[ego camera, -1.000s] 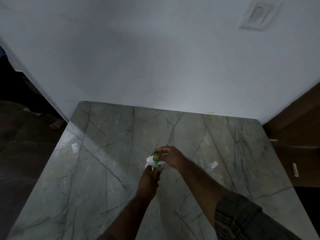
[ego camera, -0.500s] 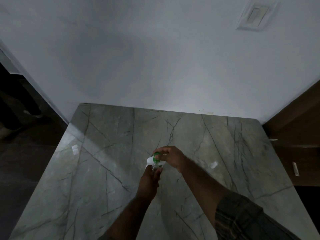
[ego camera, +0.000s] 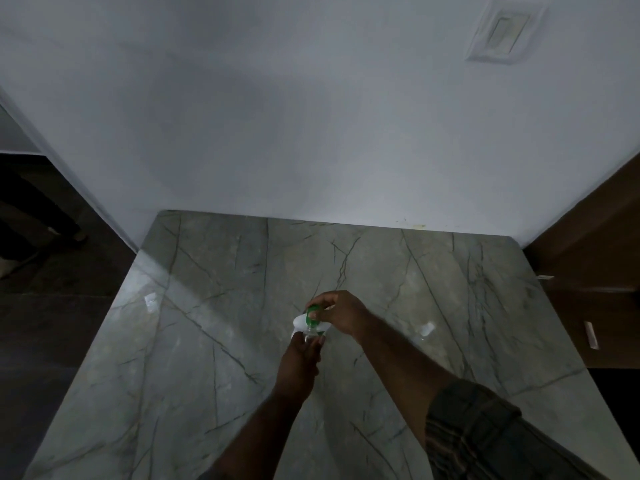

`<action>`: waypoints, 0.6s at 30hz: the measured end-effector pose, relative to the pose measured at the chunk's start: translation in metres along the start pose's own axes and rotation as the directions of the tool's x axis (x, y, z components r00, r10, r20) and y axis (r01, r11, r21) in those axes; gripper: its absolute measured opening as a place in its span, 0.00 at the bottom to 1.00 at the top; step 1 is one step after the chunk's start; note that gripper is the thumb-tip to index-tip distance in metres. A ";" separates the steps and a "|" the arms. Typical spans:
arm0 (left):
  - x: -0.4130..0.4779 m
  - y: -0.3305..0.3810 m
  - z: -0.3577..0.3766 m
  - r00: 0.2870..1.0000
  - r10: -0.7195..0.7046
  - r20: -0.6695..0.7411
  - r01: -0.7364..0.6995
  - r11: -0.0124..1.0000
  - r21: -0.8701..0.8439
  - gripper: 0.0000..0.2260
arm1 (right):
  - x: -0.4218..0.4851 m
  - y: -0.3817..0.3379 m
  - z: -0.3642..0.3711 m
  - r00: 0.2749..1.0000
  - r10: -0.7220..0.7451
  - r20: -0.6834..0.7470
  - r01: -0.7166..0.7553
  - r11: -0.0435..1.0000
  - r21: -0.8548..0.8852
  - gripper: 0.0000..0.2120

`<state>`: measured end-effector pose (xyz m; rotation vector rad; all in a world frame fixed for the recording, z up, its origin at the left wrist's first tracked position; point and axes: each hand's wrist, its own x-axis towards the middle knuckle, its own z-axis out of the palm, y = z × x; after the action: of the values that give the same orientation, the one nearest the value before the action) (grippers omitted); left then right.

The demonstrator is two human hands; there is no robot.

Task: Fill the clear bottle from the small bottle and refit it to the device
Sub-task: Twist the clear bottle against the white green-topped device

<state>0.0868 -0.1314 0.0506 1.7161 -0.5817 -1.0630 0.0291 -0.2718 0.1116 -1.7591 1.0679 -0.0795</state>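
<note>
2 hands meet over a glossy grey-green marble tabletop (ego camera: pixel 214 341) with dark veins, set against a plain white wall (ego camera: pixel 277 116). The right hand (ego camera: pixel 341 311) pinches the white-and-green plastic device (ego camera: pixel 304 322); the left hand (ego camera: pixel 301 362) curls round the small clear bottle (ego camera: pixel 309 337) beneath it. Dim floor lies left.

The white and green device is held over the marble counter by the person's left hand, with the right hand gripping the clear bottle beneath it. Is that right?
Not quite: the hands are swapped. In the head view the right hand holds the white and green device from above, and the left hand grips the clear bottle beneath it. Both are indeed over the marble counter.
</note>
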 end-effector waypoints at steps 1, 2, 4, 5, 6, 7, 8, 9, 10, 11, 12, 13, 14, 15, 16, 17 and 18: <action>0.000 -0.001 -0.001 1.000 0.009 0.000 -0.009 0.999 0.031 0.05 | 0.000 0.001 0.002 1.000 0.005 -0.004 -0.005 1.000 -0.004 0.12; 0.000 -0.002 -0.001 1.000 0.011 0.004 -0.012 0.999 0.049 0.05 | 0.000 0.004 0.004 1.000 0.012 -0.006 -0.012 1.000 -0.011 0.12; -0.003 -0.005 0.000 1.000 0.000 0.011 0.000 1.000 0.004 0.05 | -0.001 0.009 0.007 1.000 0.018 -0.006 -0.018 1.000 -0.017 0.12; -0.004 -0.005 0.000 1.000 0.005 0.016 -0.005 1.000 -0.014 0.04 | -0.002 0.010 0.008 1.000 0.017 -0.003 -0.017 1.000 -0.017 0.12; -0.006 -0.005 0.000 1.000 0.018 0.017 -0.017 1.000 -0.022 0.04 | -0.002 0.011 0.007 1.000 0.015 0.001 -0.015 1.000 -0.014 0.12; -0.007 -0.003 0.000 1.000 0.028 0.014 -0.028 1.000 -0.008 0.05 | -0.002 0.010 0.006 1.000 0.015 0.005 -0.015 1.000 -0.008 0.12; -0.007 -0.002 0.000 0.999 0.033 0.012 -0.033 0.999 0.007 0.06 | -0.002 0.009 0.005 1.000 0.015 0.005 -0.015 1.000 0.001 0.12; -0.007 0.000 0.000 0.999 0.037 0.010 -0.038 0.999 0.027 0.07 | -0.002 0.007 0.003 1.000 0.014 0.002 -0.014 1.000 0.007 0.12; -0.006 0.002 0.000 0.999 0.040 0.007 -0.040 0.998 0.038 0.07 | -0.001 0.004 0.002 1.000 0.013 -0.004 -0.013 1.000 0.007 0.12; -0.006 0.004 0.000 0.999 0.035 0.000 -0.035 0.999 0.022 0.06 | 0.000 0.003 0.001 1.000 0.012 -0.011 -0.012 1.000 0.002 0.12; -0.005 0.005 0.001 1.000 0.028 -0.002 -0.028 1.000 0.000 0.05 | 0.001 0.003 0.001 1.000 0.009 -0.013 -0.009 1.000 -0.002 0.12; -0.005 0.005 0.001 1.000 0.027 -0.004 -0.027 1.000 -0.006 0.05 | 0.001 0.004 0.002 1.000 0.001 -0.012 -0.001 1.000 -0.008 0.12; -0.004 0.004 0.001 1.000 0.021 -0.004 -0.021 1.000 0.004 0.06 | 0.001 0.006 0.003 1.000 -0.014 -0.008 0.013 1.000 -0.019 0.12; -0.003 0.002 0.001 1.000 0.011 -0.004 -0.011 1.000 0.015 0.07 | 0.000 0.007 0.005 1.000 -0.028 -0.003 0.028 0.999 -0.032 0.11; -0.003 0.000 0.001 1.000 -0.005 -0.004 0.005 1.000 0.004 0.07 | 0.000 0.009 0.006 0.999 -0.036 -0.002 0.036 0.999 -0.040 0.11; -0.003 -0.002 0.001 1.000 -0.017 0.000 0.017 1.000 0.007 0.07 | 0.000 0.010 0.007 0.999 -0.039 -0.005 0.039 0.998 -0.043 0.11; -0.003 -0.003 0.002 1.000 -0.013 -0.004 0.013 1.000 0.027 0.08 | -0.001 0.011 0.006 0.999 -0.039 -0.008 0.039 0.998 -0.042 0.11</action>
<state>0.0839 -0.1291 0.0489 1.7471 -0.5862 -1.0654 0.0253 -0.2675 0.1004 -1.8189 1.0486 -0.0897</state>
